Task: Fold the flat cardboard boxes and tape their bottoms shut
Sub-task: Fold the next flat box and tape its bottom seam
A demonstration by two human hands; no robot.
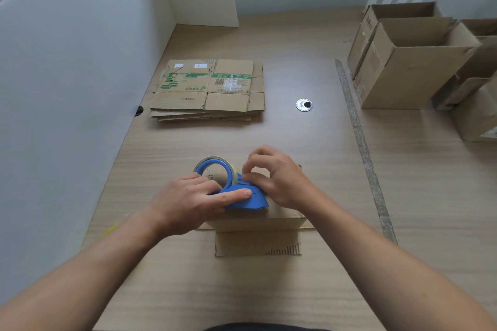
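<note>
Your left hand (185, 201) grips the blue tape dispenser (256, 200), sitting on the box (258, 220) right under both hands; your right hand (279, 177) seems to pinch the tape end (240, 176) beside it.

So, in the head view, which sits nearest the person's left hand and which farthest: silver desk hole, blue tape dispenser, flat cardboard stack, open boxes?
1. The blue tape dispenser, gripped by the left hand itself.
2. The flat cardboard stack, straight ahead.
3. The silver desk hole, ahead and right.
4. The open boxes, at the far right.
</note>
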